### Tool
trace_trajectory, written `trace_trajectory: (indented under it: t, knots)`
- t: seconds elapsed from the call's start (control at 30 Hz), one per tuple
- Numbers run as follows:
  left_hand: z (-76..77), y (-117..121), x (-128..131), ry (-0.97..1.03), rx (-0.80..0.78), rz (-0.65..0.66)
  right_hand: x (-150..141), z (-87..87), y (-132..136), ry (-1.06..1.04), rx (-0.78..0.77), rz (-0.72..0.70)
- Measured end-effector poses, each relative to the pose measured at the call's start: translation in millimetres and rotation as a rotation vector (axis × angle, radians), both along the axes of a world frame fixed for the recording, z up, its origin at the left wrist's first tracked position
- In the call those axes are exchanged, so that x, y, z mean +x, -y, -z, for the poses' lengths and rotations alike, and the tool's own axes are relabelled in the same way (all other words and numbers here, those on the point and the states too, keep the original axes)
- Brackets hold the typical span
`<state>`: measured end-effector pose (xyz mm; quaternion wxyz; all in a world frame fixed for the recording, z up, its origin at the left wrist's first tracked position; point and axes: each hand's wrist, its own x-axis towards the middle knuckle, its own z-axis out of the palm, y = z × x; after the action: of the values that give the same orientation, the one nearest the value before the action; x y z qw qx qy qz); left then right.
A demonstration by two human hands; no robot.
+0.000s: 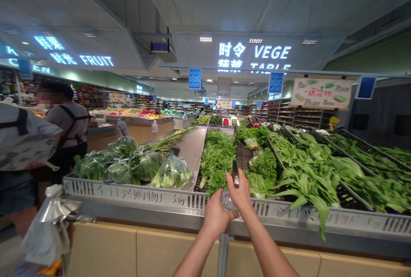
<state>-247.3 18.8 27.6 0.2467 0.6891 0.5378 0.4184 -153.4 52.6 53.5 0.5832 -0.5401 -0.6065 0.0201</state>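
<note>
Before the rail [189, 200], the bottle [227, 202] is between both hands: the left hand's [216, 215] fingers wrap its clear body, the right hand's [240, 190] grip its dark top. Aiming toward the greens [218, 153] seems underway; the next move calls for steadiness.

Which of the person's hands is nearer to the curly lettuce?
The right. The right hand is in front of the curly lettuce, to its left in the picture; the left hand is lower and farther left.
</note>
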Motion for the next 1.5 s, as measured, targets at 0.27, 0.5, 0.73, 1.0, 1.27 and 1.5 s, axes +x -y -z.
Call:
trace_trajectory:
  t: [0.27,0.5,0.73,1.0,1.27,1.5]
  knots:
    - [-7.0,-3.3,1.8,0.017,-0.004,0.005,1.5,-5.4,-2.8,-0.035,0.05,-0.022]
    - [-12.2,-4.6,3.4,0.001,-0.008,0.005,3.1,-12.1,-1.9,-0.048,0.013,-0.003]
    - [-18.0,-7.9,4.5,-0.002,0.002,0.001,4.7,-21.1,-6.4,-0.055,0.042,0.021]
    - [-20.8,-8.7,5.8,-0.005,-0.023,-0.005,5.6,-23.8,-9.5,-0.026,-0.018,0.101]
    - [-18.8,-13.1,5.2,0.004,-0.032,0.006,6.4,-19.3,-16.7,-0.019,-0.006,0.076]
    - [-15.6,-18.0,4.6,0.004,-0.036,0.003,5.8,-16.8,-21.8,-0.014,-0.014,0.05]
